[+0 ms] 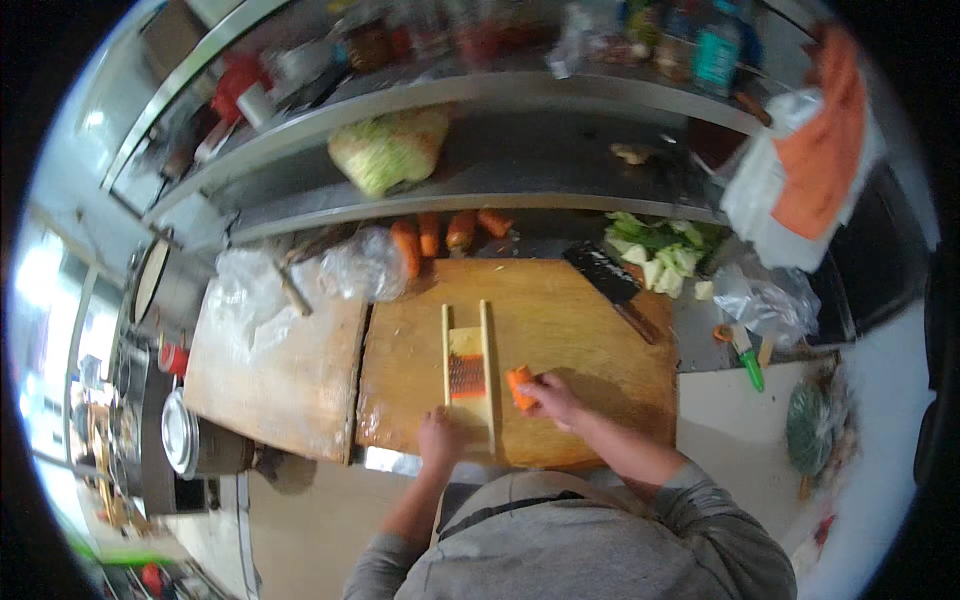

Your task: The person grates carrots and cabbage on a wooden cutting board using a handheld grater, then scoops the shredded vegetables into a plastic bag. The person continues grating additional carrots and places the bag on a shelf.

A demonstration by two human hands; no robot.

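Note:
A peeled carrot piece (519, 381) is held in the fingers of my right hand (556, 403), just right of a wooden-framed grater (466, 343). Orange shreds or juice colour the grater's metal blade (467, 376). My left hand (439, 436) grips the near end of the grater's left rail; its fingers are partly hidden. The grater lies lengthwise on a wooden cutting board (592, 420). Toward the board's far right rests a cleaver (602, 274) with bits stuck to its dark blade and its wooden handle (637, 322) pointing toward me.
Several whole carrots (460, 231) lie behind the board, beside crumpled plastic bags (364, 264). Cut leafy greens (664, 251) sit at the far right. A green-handled peeler (748, 361) lies right of the board. A cabbage piece (390, 154) rests on the metal shelf (525, 161).

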